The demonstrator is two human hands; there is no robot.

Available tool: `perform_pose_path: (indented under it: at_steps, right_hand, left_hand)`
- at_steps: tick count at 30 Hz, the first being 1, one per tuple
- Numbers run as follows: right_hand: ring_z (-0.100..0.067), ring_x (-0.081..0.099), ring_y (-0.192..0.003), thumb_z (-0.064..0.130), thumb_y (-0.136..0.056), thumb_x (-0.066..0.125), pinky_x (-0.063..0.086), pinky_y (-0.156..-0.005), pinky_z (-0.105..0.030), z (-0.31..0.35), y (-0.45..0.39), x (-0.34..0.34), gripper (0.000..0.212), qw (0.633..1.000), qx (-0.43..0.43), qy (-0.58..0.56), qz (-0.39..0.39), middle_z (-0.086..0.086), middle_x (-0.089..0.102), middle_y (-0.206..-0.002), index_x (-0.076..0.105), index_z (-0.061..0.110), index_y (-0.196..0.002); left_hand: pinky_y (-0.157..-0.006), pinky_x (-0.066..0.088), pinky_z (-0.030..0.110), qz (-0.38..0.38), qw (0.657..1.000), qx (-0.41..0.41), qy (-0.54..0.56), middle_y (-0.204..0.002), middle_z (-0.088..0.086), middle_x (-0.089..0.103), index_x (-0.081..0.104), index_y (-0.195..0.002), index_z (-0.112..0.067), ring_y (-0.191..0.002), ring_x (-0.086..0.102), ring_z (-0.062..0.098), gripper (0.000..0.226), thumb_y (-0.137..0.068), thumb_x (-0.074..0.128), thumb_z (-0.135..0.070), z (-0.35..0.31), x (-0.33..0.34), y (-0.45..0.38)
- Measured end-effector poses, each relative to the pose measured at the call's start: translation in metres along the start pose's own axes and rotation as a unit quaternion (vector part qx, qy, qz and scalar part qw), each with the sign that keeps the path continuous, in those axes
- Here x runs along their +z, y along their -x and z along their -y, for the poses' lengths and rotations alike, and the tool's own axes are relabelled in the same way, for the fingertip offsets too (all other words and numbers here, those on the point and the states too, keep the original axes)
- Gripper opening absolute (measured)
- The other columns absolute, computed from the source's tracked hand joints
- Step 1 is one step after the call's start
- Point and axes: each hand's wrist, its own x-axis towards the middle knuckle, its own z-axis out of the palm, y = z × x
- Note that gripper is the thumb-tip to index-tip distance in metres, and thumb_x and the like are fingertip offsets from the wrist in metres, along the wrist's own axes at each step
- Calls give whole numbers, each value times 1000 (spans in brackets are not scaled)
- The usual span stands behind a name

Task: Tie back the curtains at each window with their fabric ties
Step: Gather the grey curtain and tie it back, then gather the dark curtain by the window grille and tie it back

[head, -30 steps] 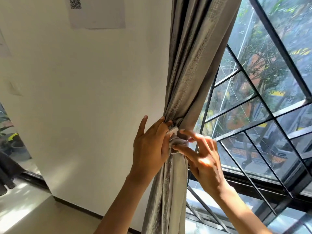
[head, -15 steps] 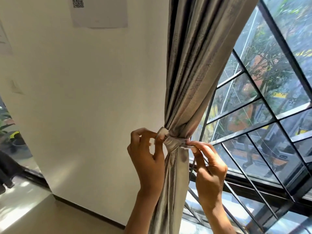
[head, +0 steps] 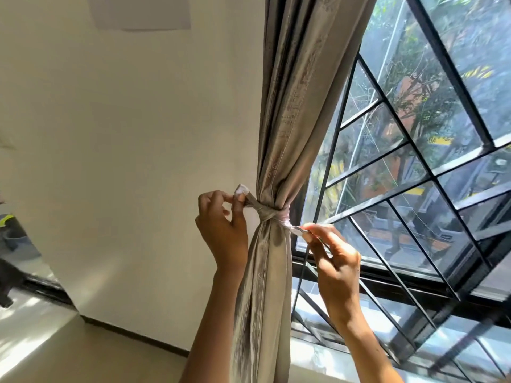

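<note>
Grey-beige curtain hangs gathered into a single bunch at the left edge of the window, against the cream wall. Fabric falls in vertical folds from top of view, narrows to a cinched waist at mid-height, then spreads slightly again below and runs out of the bottom of view.

Fabric tie, same grey tone with a paler inner face, is wrapped around the waist of the bunch. Its two ends cross at the front left of the bunch; one end sticks up and to the left, the other runs right and slightly down.

Left hand: thumb and forefinger curled, pinching the upper-left end of the tie just below its pale tip. Remaining fingers bent loosely in toward the palm. Hand sits just beside the curtain, on the wall side.

Right hand: fingertips pressed together, pinching the right end of the tie, which looks taut between the hand and the wrap. Other fingers curled under. Hand is on the window side, in front of the dark frame.

Window has black bars in a diagonal grid; trees and sunlit ground show through the glass. A sheet of paper is fixed high on the wall. Dark skirting runs along the wall base; sunlight patches lie on the floor at lower left.
</note>
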Motion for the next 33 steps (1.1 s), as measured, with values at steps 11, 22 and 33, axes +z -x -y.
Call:
perform_pose_path:
  at_steps: [11, 22, 33]
  right_hand:
    - [-12, 63, -96, -3, -74, 47, 47, -82, -20, 4, 2, 1, 36, 997, 35, 65, -10, 2, 65, -98, 68, 15, -98]
    - [-13, 63, -91, -10, -73, 46, 47, -77, -21, 23, 11, -11, 39, 976, -8, 200, -81, -1, 67, -97, 71, 10, -95]
    - [-3, 63, -91, -4, -74, 48, 53, -75, -28, 71, 31, -130, 36, 957, -13, 235, -171, 7, 70, -94, 73, 17, -88]
  left_hand:
    - [-57, 41, 23, 59, 997, 9, 41, -85, -2, 56, 54, -83, -12, -68, 51, 14, 22, -91, 58, -31, 8, -1, 20]
    - [-67, 50, 24, 90, 988, 103, 78, -100, 4, 62, 61, -100, -9, -83, 59, 17, 15, -87, 68, -14, -22, -16, 43]
    - [-78, 49, 40, 137, 952, 196, 190, -97, 2, 56, 62, -94, -5, -91, 56, 19, 10, -89, 54, -1, -140, 8, 130]
